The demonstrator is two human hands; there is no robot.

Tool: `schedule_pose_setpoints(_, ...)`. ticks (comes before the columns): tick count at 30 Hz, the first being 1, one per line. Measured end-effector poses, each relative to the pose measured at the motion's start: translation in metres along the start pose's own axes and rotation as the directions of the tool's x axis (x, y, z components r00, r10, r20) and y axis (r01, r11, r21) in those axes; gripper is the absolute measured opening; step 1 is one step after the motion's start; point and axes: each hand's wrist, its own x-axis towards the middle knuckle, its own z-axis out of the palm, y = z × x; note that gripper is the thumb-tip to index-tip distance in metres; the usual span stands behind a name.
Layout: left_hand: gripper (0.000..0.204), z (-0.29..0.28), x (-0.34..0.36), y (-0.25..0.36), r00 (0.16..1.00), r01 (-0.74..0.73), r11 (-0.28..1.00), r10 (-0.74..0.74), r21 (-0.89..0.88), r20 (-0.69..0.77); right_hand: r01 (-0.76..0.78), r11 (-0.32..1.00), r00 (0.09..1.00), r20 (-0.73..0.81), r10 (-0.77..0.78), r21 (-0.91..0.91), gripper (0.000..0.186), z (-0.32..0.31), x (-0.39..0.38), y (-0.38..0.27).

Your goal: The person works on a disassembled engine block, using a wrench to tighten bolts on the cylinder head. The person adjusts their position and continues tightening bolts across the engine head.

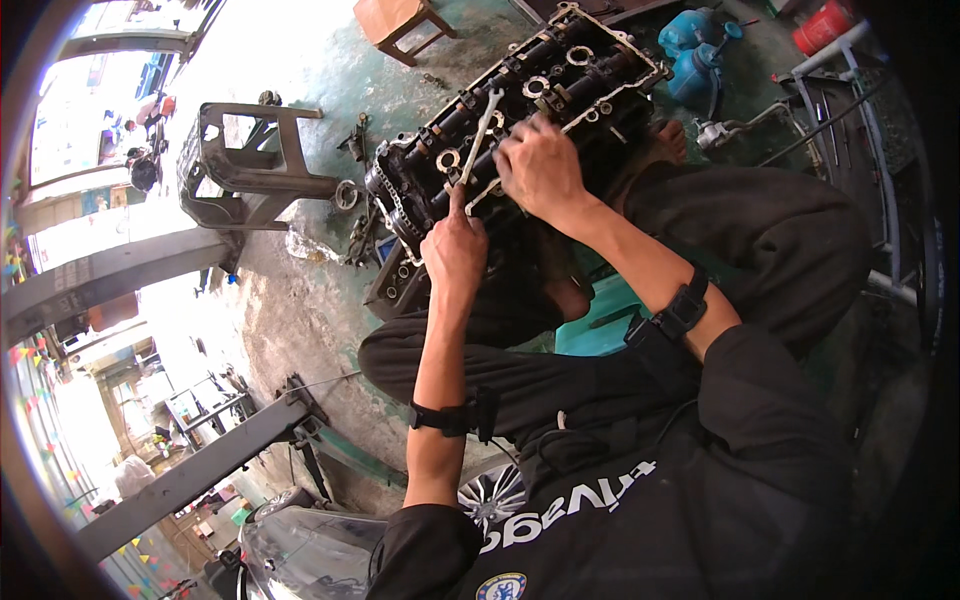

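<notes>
Head view, one item at the hands: a long, pale silver metal wrench (484, 137), lying aslant over the top of a long, dark metal engine block with shafts and round openings (520, 72), its far end well along the block, its near end at the left hand (455, 248). Left hand: index finger straight and touching, or all but touching, the wrench's near end; remaining fingers curled; whether they grip it cannot be told. Right hand (543, 170): fingers bent and drawn close together over the block, to the right of the wrench; anything between them is hidden. Handling, by judgement: wrench stiff, modest in weight, hard to damage, possibly slick if oil is on it; best taken by the middle of its straight shank, clear of both ends. Block: rigid and very heavy, poorly suited to lifting by hand; firmest hold at its outer edges, away from the pale rim and the silver metal link chain (392, 186) at its left end. Surroundings: grey plastic stool on its side (265, 183), brown wooden stool (402, 22), blue plastic containers (692, 72), red cylindrical container (822, 27), stained grey-green concrete floor (330, 85).
</notes>
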Motion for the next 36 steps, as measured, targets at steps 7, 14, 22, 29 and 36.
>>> schedule_pose_setpoints(7,0.062,-0.003,-0.002,0.002,0.992,-0.031,0.998,0.037,-0.047,0.118,0.04,0.935,0.999,0.016,-0.049,0.352,0.03,0.047,-0.018,-0.015)
schedule_pose_setpoints(14,0.042,-0.012,0.017,-0.007,0.998,-0.055,0.972,0.064,-0.227,0.029,-0.065,0.929,0.997,0.056,0.048,0.365,0.039,0.05,-0.011,-0.022)
schedule_pose_setpoints(22,0.029,-0.044,0.055,-0.021,0.971,-0.091,0.991,0.067,-0.097,-0.228,-0.127,0.942,0.991,0.009,0.131,0.31,0.05,0.056,-0.016,-0.036)
schedule_pose_setpoints(29,0.044,-0.039,0.109,-0.023,0.707,-0.673,0.66,0.707,0.336,0.027,0.025,0.974,0.993,-0.116,0.001,0.224,0.023,0.064,-0.02,-0.044)
schedule_pose_setpoints(36,0.024,-0.052,0.111,-0.041,0.739,-0.667,0.682,0.658,0.299,0.146,0.088,0.944,0.986,-0.161,-0.038,0.317,0.016,0.061,-0.019,-0.031)
